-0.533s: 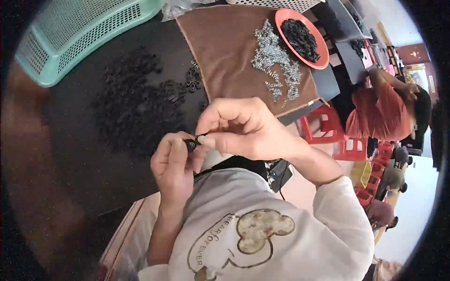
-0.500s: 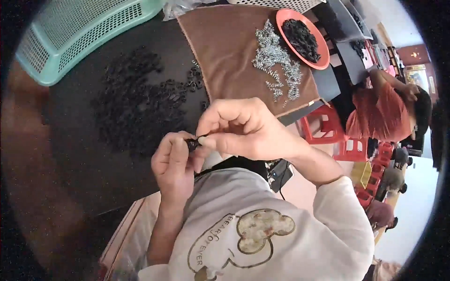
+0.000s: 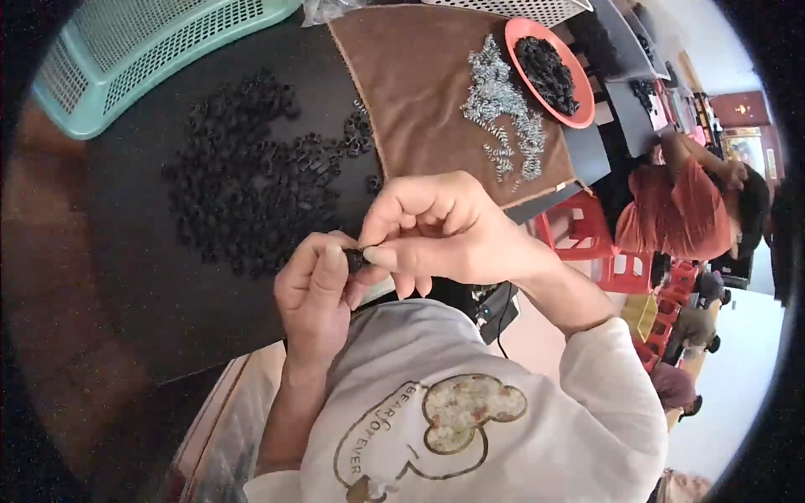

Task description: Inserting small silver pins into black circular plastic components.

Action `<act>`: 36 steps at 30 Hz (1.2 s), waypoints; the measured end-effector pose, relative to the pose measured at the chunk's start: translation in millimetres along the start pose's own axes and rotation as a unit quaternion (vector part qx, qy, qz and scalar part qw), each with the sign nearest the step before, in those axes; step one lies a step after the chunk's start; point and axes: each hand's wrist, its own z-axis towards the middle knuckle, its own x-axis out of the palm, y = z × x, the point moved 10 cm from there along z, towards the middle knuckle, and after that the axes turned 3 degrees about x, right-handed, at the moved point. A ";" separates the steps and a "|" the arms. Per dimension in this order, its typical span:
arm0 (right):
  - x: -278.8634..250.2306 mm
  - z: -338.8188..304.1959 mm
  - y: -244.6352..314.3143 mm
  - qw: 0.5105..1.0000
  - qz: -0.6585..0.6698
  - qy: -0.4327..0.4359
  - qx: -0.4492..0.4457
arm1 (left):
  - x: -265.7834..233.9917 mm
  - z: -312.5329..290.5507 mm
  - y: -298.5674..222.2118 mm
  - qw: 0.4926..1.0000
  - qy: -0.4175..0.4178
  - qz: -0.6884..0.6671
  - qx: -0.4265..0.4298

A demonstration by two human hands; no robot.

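Note:
Between my two hands, close in front of my body, is a small black plastic part (image 3: 355, 259). My left hand (image 3: 314, 289) is closed round it, thumb on top. From the right, my right hand (image 3: 436, 230) pinches at the same part with thumb and index finger; whether a second small piece sits in that pinch is hidden. Beyond my hands a wide heap of small black parts (image 3: 251, 184) lies on the dark table. Small metal coil springs (image 3: 495, 96) are spread over a brown cloth (image 3: 411, 92). An orange-red plate (image 3: 579, 67) at the far right carries more black pieces.
A green perforated basket (image 3: 126, 80) stands at the far left, and a white perforated basket (image 3: 528, 7) at the back edge. Red plastic stools (image 3: 574, 226) are right of the table. A person in a red top (image 3: 675, 205) sits beyond them, with other people further off.
The view has shifted slightly, so the table things sit a little differently. Both hands keep hold of the small black part, with slight finger movement.

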 end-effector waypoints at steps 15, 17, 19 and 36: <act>-1.5 -0.8 -4.6 1.000 0.007 0.021 0.021 | 3.9 3.2 -2.5 0.999 -0.030 0.010 0.015; -6.1 -4.1 -1.1 1.000 -0.009 -0.021 -0.007 | 2.2 1.2 0.7 1.000 0.002 0.021 0.022; -5.4 -7.3 -1.6 0.999 -0.028 -0.024 -0.029 | 2.0 -0.1 0.7 0.999 0.003 0.041 0.025; 0.3 -6.7 -12.7 1.000 0.005 0.015 -0.023 | 3.4 -3.7 -5.0 0.994 0.003 0.094 0.053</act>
